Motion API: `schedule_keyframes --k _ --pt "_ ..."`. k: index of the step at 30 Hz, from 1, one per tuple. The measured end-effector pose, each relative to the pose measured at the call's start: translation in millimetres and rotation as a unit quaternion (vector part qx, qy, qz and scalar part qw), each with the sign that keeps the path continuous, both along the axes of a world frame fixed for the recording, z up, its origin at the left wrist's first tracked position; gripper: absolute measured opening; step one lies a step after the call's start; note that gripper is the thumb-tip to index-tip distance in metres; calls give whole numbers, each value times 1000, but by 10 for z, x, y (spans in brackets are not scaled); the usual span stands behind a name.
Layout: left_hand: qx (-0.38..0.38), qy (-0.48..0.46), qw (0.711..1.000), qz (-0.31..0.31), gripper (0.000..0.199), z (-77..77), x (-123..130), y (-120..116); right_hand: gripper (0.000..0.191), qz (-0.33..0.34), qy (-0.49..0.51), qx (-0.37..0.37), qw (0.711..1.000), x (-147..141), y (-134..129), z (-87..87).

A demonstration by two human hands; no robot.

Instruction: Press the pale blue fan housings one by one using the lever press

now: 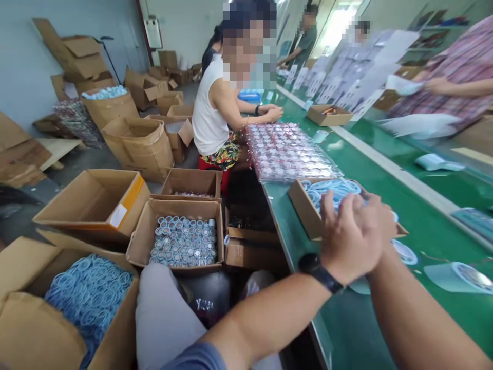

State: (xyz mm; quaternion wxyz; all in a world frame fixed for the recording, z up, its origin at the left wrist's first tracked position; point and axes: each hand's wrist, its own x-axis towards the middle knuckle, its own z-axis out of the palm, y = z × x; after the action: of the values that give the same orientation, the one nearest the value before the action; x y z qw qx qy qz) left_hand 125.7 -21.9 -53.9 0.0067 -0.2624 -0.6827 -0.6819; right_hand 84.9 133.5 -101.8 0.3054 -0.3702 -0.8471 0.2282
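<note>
Light-blue loops (333, 189) piled in shallow cardboard tray (306, 211) on green desk (377, 185), just past the fingers, forward and slightly left. Left hand (346, 241) nearer; right hand (381, 218) to its right, partly behind. Visible pile longest left-right across view, near side hidden; loops tangled, no single pointing direction. Left fingers curled, slightly apart; right mostly hidden. Grip on anything: can't tell, either hand.

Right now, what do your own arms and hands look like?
The left hand is ungloved, with a black watch or band at the wrist and a grey-blue sleeve up the arm. The right hand is ungloved too; its forearm is bare.
</note>
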Motion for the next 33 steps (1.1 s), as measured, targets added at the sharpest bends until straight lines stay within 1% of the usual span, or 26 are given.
schedule_keyframes --k 1,2,3,4,5,6,7,9,10,11,13,15,17,19,21,24,26,28,30,31,33 --pt "18 13 1000 4 53 -119 80 -172 51 -16 -10 -1 1000 17 -10 23" --pt "24 19 999 20 51 -284 132 -360 54 -31 -21 2 999 33 -29 53" --pt "10 16 999 45 49 -491 148 -559 58 -40 -34 8 999 47 -56 84" --pt "-21 -1 997 76 46 -733 126 -766 61 -42 -47 17 998 59 -85 115" --pt "-69 -31 991 109 45 -997 66 -975 63 -45 -56 23 997 69 -114 142" --pt "-146 -67 980 120 44 -1269 -24 -1183 65 -49 -61 25 997 76 -136 165" --pt "-242 -107 956 128 43 -1535 -138 -1383 65 -53 -63 25 996 79 -151 182" --pt "-307 -137 933 127 37 -1997 -404 -1736 62 -61 -68 17 996 72 -153 197" --pt "-337 -144 921 133 32 -2180 -542 -1874 59 -64 -70 10 995 62 -142 197" --pt "-361 -145 912 134 27 -2328 -677 -1977 56 -64 -72 2 995 49 -126 191" --pt "-406 -138 894 129 17 -2529 -932 -2066 52 -57 -72 -12 996 20 -90 170" --pt "-442 -121 882 113 15 -2631 -1158 -2011 52 -50 -63 -13 997 2 -52 147" --pt "-465 -96 875 95 18 -2671 -1338 -1870 52 -42 -45 3 998 6 -1 148" --pt "-476 -62 873 85 24 -2684 -1464 -1721 51 -37 -22 28 999 35 82 196" --pt "-480 -27 873 81 29 -2709 -1541 -1613 51 -36 4 58 998 85 195 304" --pt "-483 2 872 84 36 -2793 -1584 -1538 49 -37 51 110 992 178 346 534" --pt "-487 4 869 93 37 -2852 -1568 -1518 48 -30 94 133 986 227 388 678" --pt "-489 -5 865 108 35 -2879 -1532 -1511 47 -21 131 135 982 252 383 780" --pt "-485 -18 865 127 32 -2845 -1506 -1537 47 -16 152 122 981 259 349 845" --pt "-479 -25 866 139 30 -2796 -1507 -1567 46 -14 161 115 980 262 327 871" --pt "-460 -40 871 168 26 -2619 -1539 -1653 45 -16 185 103 977 273 278 927"
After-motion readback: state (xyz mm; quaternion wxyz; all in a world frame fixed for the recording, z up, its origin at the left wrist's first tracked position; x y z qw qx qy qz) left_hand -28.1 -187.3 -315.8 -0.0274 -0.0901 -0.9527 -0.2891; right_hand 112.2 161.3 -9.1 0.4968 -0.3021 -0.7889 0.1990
